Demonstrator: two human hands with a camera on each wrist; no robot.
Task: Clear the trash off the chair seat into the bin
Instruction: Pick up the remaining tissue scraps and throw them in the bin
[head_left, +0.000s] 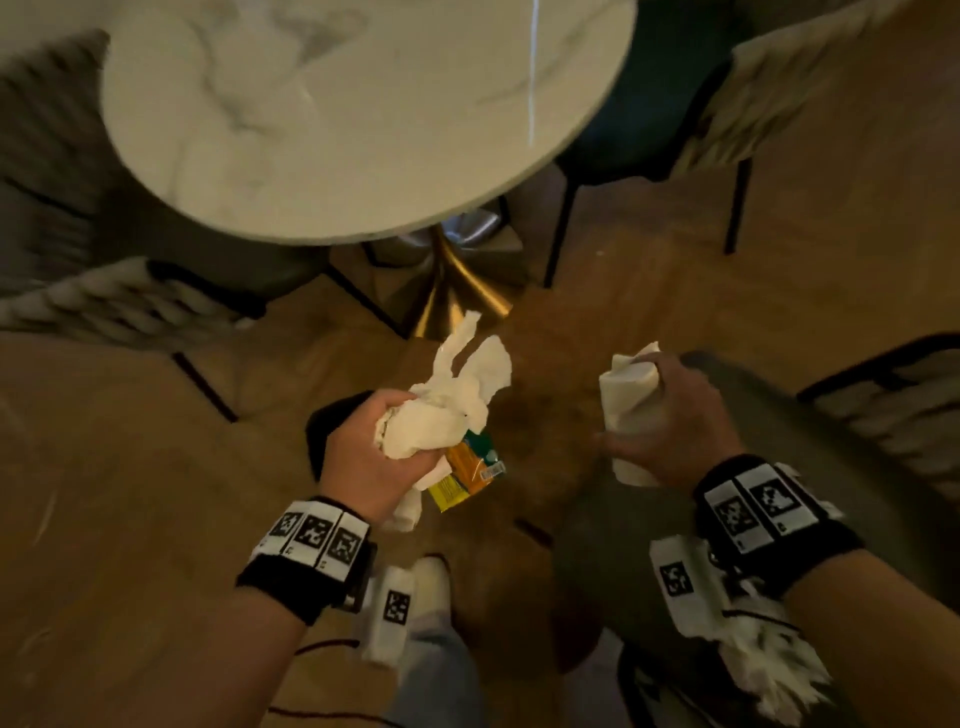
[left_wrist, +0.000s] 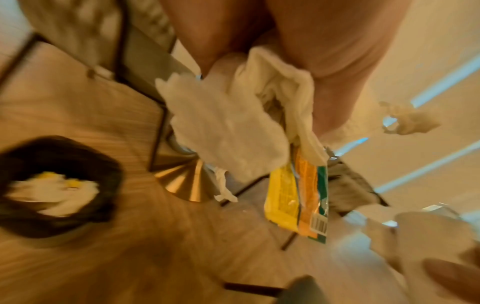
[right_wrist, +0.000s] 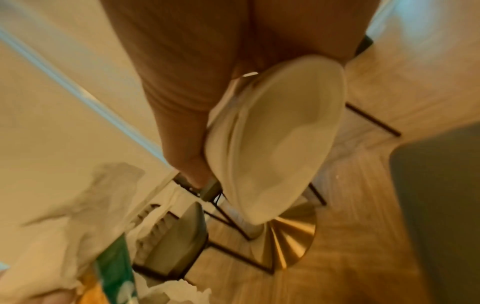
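Both hands are loaded and raised over the wooden floor (head_left: 130, 519); the carry-to-bin step is judged to be in hand. The left hand (head_left: 374, 457) is clamped round a wad of crumpled tissue (head_left: 447, 410), with a yellow-orange-green wrapper (left_wrist: 296, 197) held under the same fingers and hanging below the wad. The right hand (head_left: 670, 426) is curled round a white paper cup (head_left: 628, 410), squeezed oval, as the right wrist view shows; 1 cup only is seen. The grey chair seat (head_left: 779, 467) lies just beneath and beside the right hand; the part of it in view carries no trash, though much of it is covered by the arm. The dark bin (left_wrist: 59, 185) is seen in the left wrist view, standing on the floor near the gold pedestal (head_left: 452, 291) of the marble surface (head_left: 363, 130); white and yellow scraps already lie inside. All views are blurred. Next, both hands are to be brought over the bin mouth and opened; the light tissue may drift wide.
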